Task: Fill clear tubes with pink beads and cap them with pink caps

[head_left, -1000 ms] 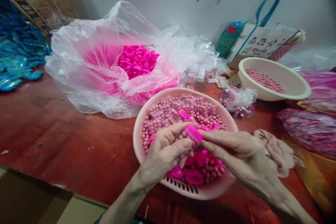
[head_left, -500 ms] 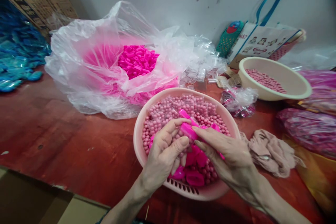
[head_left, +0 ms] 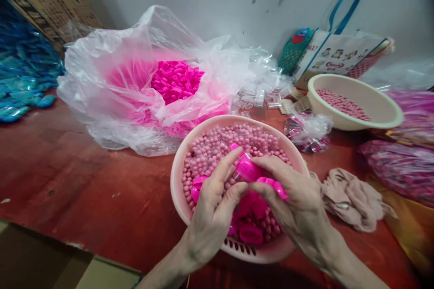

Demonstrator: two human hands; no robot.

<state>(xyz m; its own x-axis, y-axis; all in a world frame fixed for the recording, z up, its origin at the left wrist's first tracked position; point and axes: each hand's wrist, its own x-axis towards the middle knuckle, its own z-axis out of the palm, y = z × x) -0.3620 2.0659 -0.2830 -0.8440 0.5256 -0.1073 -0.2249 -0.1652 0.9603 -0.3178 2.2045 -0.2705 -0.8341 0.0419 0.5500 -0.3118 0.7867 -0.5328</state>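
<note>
My left hand (head_left: 217, 194) hovers over a pink plastic basket (head_left: 178, 167), its thumb and index finger apart. My right hand (head_left: 294, 194) faces it from the other side, thumb and fingers also spread, the thumb tips close together. Between and just beyond the fingertips lies a glossy hot-pink plastic piece (head_left: 249, 169); neither hand visibly grips it. Another hot-pink piece (head_left: 273, 186) shows within the curve of my right hand. Pink beads (head_left: 206, 144), some in small clear packs, and several more hot-pink pieces fill the basket, partly hidden by my hands.
Behind the basket sits a big clear plastic bag (head_left: 129, 131) of hot-pink parts. Clear small boxes (head_left: 259, 97), a cream bowl (head_left: 389, 119) with pink beads and a crumpled cloth (head_left: 351, 198) are to the right. Blue packets (head_left: 25, 86) lie far left on the red table (head_left: 84, 189).
The pink piece with a see-through part that my fingers held is no longer visible in their grip. My fingers have spread apart, showing more of the pink pieces below.
</note>
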